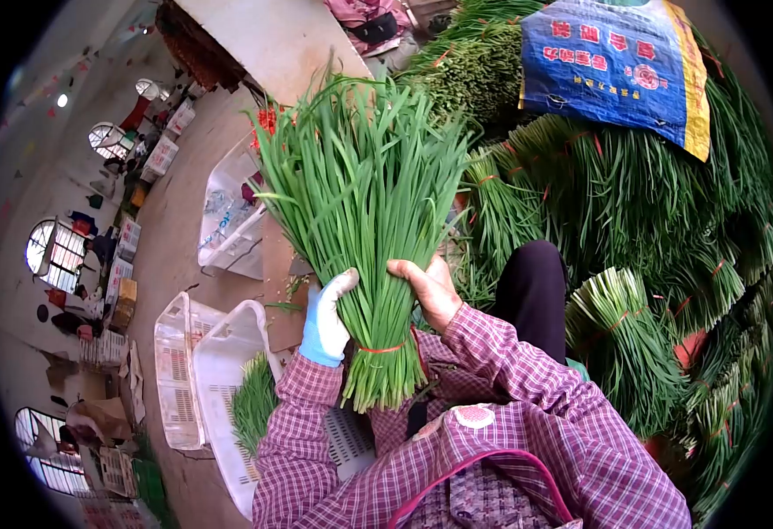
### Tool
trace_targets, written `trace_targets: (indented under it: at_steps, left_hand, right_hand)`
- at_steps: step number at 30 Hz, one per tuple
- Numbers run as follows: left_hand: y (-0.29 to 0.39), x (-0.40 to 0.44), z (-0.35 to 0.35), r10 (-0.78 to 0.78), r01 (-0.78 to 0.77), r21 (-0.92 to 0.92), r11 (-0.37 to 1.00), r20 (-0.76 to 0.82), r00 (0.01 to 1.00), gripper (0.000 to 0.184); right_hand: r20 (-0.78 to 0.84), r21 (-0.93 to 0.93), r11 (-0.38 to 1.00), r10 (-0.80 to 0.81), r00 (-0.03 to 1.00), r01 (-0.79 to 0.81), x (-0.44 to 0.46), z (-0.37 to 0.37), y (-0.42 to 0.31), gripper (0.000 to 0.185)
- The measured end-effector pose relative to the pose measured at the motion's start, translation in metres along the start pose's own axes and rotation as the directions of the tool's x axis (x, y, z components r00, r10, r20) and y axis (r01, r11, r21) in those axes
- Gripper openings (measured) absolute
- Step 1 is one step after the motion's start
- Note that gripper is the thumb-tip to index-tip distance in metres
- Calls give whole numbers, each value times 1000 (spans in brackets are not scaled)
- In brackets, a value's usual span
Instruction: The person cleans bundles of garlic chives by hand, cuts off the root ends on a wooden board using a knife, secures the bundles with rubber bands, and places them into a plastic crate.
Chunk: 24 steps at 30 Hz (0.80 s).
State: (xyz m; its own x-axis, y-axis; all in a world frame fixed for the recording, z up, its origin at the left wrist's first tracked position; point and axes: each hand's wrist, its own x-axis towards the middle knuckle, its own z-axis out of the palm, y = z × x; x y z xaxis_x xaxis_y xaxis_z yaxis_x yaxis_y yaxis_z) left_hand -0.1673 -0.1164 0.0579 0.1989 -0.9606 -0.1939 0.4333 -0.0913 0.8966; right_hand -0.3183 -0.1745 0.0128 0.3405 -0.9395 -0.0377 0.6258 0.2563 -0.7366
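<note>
A big bunch of garlic chives (373, 212) is held up in front of me, leaves fanning away and cut stem ends toward my lap. Round its lower stems runs a red band (381, 349). My left hand (327, 317), in a white and blue glove, grips the left side of the bunch with the thumb lying on the stems. On the opposite side my bare right hand (431, 286) clasps it, thumb across the front. The fingers of both hands are largely hidden behind the leaves.
Tied chive bunches (620, 331) are heaped along my right, with a blue and yellow sack (611, 66) over some. White plastic crates (206, 361) stand at lower left, one holding chives (252, 401). Another white crate (232, 212) and a pale board (281, 44) are farther ahead.
</note>
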Motion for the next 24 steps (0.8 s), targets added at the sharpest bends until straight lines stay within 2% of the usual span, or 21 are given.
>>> trace_targets:
  at_steps: [2,3,6,8,10,12,13,14,15,16,18,19,20,21,22,23,24]
  left_hand:
    - [-1,-5,-7,-103,97,-241,966,-12,995,37]
    - [-1,-8,-8,-31,32,-165,986,10,999,34]
    - [-10,-8,-28,-45,36,-179,983,-41,998,30]
    - [-12,-9,-28,-20,17,-150,989,-18,1000,28]
    - [-23,-4,-42,-24,0,-172,985,-137,990,34]
    - [-6,-12,-15,46,-50,-37,998,-113,993,35]
    - [-2,-11,-11,107,-102,52,993,-118,987,35]
    - [1,-9,-11,170,-153,142,978,-115,979,35]
    - [2,-7,-12,251,-220,216,951,-129,959,37]
    - [6,-6,-6,258,-227,214,950,-134,957,37]
    - [15,-2,11,275,-250,214,944,-97,957,38]
    - [11,5,13,279,-252,223,942,-104,955,45]
    - [14,0,32,272,-235,326,916,-75,959,59]
    - [9,1,34,303,-273,466,842,11,953,69]
    - [4,2,35,316,-314,589,744,104,943,80]
    - [21,-13,55,148,-227,459,859,202,968,96]
    - [22,-18,45,159,-247,556,794,203,966,94]
  right_hand:
    - [34,45,997,59,998,-61,-3,-3,4,39]
    - [14,66,994,81,997,-82,-4,-3,6,38]
    - [39,104,993,53,998,-57,-11,0,6,36]
    - [50,104,992,71,996,-76,-11,-2,10,37]
    - [80,84,990,109,991,-116,-7,-6,19,40]
    - [111,22,983,176,978,-180,-4,-6,11,47]
    - [121,-111,952,299,947,-286,-7,-9,-4,59]
    - [165,-172,935,338,926,-310,-6,-15,-11,78]
    - [137,-243,941,274,952,-236,-5,-28,2,86]
    - [111,-313,936,207,972,-164,-7,-39,17,94]
    - [226,-294,954,118,967,-48,-26,-25,9,107]
    - [271,-362,932,104,957,1,-26,-19,19,109]
    - [311,-425,903,91,946,53,-27,-8,22,111]
    - [291,-509,837,-51,955,199,-29,0,21,111]
    - [234,-532,820,-98,967,212,-25,-3,26,98]
    - [245,-316,945,-6,969,85,-23,-8,23,88]
    - [282,-82,995,70,957,-49,-20,-14,19,78]
